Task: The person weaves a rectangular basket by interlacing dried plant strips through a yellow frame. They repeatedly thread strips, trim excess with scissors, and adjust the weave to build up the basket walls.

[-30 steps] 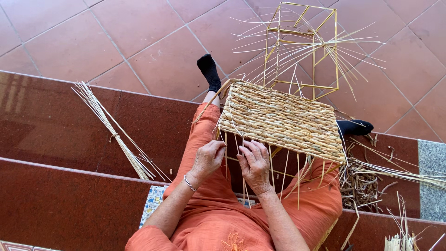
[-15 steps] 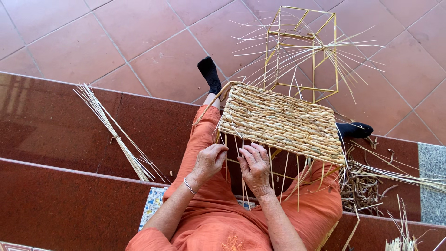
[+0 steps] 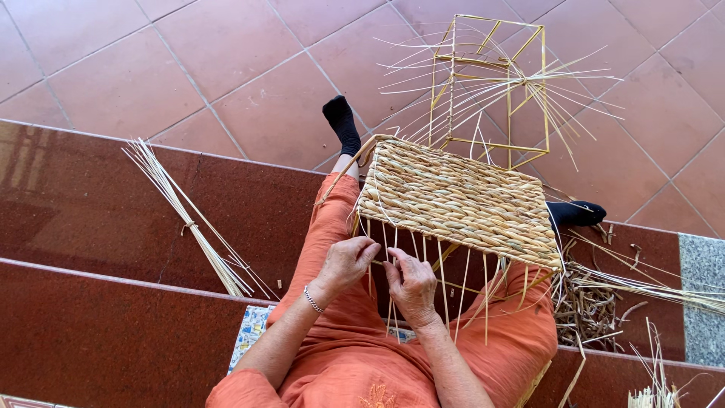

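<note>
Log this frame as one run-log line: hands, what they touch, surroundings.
left hand: pinching upright strands | right hand: gripping strands | woven panel: on lap, partly woven | reed bundle: left, on step | wire frame: on floor beyond

No packages, labels, signs or screens show anywhere in this view.

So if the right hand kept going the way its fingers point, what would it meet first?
Probably the woven panel's near edge: the right hand points up-frame among the loose upright strands, already touching them. Depth is unclear.
</note>
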